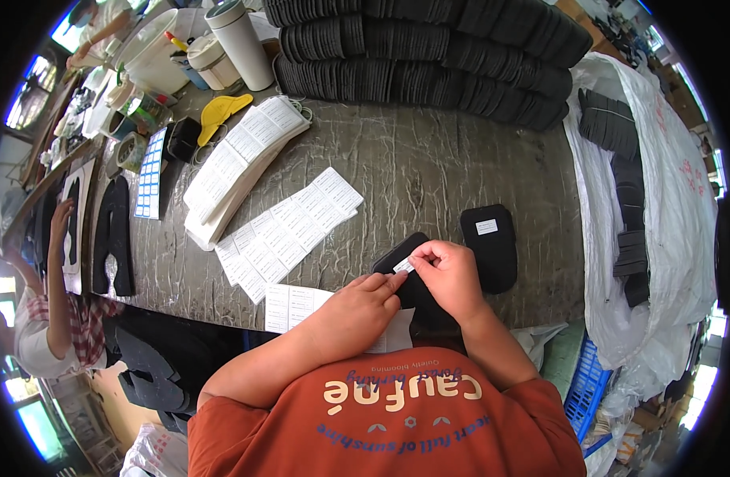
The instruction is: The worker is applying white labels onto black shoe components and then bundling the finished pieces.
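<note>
A small white label (405, 265) lies on a black foam pad (400, 250) at the table's front edge. My right hand (451, 274) pinches the label's right end between thumb and fingertips. From the left, my left hand (355, 306) reaches over the same pad with its fingers stretched out, the index fingertip touching the label; its thumb is hidden. To the right sits another black pad (495, 266), with a white label near its far end. Printed label sheets (289, 230) are spread at the left, and one more sheet (289, 306) lies beside my left forearm.
A thick stack of label sheets (242, 159) lies farther left. Tall rows of black pads (429, 71) stand at the back. A white sack (667, 207) with black pads flanks the right edge. Back left are a tumbler (242, 48) and yellow cap (222, 113); another person's arm (56, 278) is far left.
</note>
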A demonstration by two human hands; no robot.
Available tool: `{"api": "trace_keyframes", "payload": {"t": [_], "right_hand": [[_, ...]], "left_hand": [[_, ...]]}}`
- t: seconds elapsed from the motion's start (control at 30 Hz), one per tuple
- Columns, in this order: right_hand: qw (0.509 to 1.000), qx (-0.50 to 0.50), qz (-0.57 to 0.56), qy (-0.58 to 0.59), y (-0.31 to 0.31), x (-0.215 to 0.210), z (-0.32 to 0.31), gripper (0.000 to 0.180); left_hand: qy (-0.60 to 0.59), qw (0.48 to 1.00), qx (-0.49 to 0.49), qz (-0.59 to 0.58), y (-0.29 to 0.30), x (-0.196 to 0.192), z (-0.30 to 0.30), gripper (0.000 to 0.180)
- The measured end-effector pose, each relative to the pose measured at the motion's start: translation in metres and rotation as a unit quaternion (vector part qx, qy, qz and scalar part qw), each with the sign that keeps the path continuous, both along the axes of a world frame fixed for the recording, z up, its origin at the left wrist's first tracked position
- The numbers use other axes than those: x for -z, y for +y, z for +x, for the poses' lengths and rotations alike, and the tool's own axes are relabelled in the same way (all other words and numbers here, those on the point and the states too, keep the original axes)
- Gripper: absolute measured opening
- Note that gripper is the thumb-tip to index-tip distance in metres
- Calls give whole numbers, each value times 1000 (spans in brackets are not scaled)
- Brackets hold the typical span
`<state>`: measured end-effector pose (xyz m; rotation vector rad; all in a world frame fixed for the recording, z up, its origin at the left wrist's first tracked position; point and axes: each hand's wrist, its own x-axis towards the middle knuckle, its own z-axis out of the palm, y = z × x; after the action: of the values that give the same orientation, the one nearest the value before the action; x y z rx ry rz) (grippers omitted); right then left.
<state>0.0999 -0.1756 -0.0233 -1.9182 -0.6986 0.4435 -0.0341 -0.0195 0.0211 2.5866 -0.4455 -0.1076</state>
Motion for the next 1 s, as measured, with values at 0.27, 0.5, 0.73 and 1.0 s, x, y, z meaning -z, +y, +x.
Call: {"api": "trace_keyframes", "payload": {"t": [0.27, 0.5, 0.73, 1.0], "right_hand": [[987, 45, -112, -108, 7, -16, -1, 43], [969, 22, -41, -241, 6, -1, 11, 20], [988, 78, -92, -99, -31, -29, 58, 15], [973, -78, 31, -213, -22, -73, 8, 23]], "left_hand": [[-13, 1000, 6, 27, -3, 1, 5, 17], [-38, 995, -7, 87, -8, 8, 22, 17], [-78, 989, -54, -117, 11, 8, 5, 11], [-79, 919, -301, -241, 3, -3, 25, 24]]}}
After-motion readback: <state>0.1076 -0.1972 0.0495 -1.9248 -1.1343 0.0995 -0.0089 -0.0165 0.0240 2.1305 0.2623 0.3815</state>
